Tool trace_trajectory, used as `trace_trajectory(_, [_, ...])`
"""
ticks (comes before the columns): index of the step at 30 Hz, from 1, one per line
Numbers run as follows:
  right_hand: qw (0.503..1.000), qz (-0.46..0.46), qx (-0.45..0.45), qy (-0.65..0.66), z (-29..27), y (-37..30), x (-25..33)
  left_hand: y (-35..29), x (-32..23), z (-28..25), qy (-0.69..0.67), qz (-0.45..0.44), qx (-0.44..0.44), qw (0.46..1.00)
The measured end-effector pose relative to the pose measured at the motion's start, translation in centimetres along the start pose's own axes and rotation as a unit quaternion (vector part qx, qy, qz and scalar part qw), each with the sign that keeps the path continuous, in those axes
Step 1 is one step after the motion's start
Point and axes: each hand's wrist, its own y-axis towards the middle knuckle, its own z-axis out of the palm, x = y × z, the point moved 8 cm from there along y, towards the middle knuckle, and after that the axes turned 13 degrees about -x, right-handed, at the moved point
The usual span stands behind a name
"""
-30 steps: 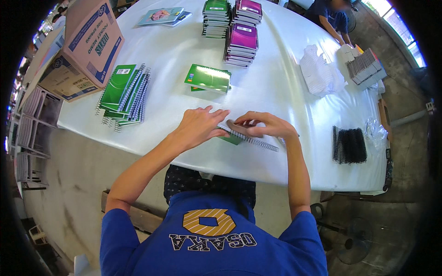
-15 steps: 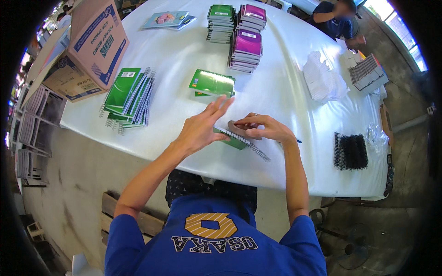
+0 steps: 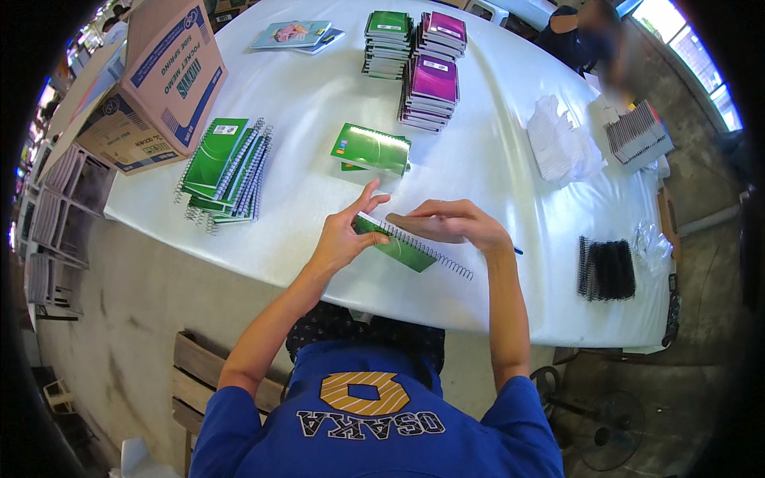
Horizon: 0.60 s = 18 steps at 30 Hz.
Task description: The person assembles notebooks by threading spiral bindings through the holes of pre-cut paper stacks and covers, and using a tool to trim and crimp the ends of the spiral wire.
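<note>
My left hand [image 3: 339, 240] pinches a small green notebook [image 3: 405, 252] near its left end, thumb on the cover and fingers behind. A wire spiral coil [image 3: 453, 266] runs along the notebook's upper edge, and its loose end sticks out past the right corner. My right hand [image 3: 475, 223] is closed on a flat greyish-brown piece [image 3: 426, 228], held along the coil; its exact kind I cannot make out. Just beyond my hands lie green notebooks [image 3: 371, 148], one on another.
Spiral-bound green notebooks [image 3: 217, 159] are piled at left beside a cardboard box [image 3: 171, 88]. Green stacks [image 3: 389, 40] and purple stacks [image 3: 430, 84] stand at the back. Black coils [image 3: 606, 267], white paper [image 3: 558, 143] and a notebook row [image 3: 639, 135] lie right. Another person [image 3: 578, 40] sits far right.
My left hand has closed onto the notebook's left end, its fingers having been spread above it. The notebook is tilted up more, and my right hand has shifted slightly with the flat piece.
</note>
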Motion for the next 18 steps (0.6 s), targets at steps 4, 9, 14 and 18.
trace_trajectory(4, [1.0,-0.008,0.014,0.013,1.0,0.1,0.5,-0.1,0.8,-0.3,0.025,-0.032,0.01,0.999])
trace_trajectory(9, [1.0,-0.007,0.022,0.013,1.4,0.5,1.0,-0.2,0.6,-0.1,-0.036,-0.037,0.027,0.998])
trace_trajectory(14, [0.982,0.125,-0.06,-0.127,-0.7,0.4,-2.8,0.0,0.8,0.1,-0.061,-0.068,0.078,0.993])
trace_trajectory(18, [0.9,-0.071,-0.215,-0.373,-1.8,-1.0,-0.3,0.3,1.1,0.2,-0.079,-0.069,0.168,0.98])
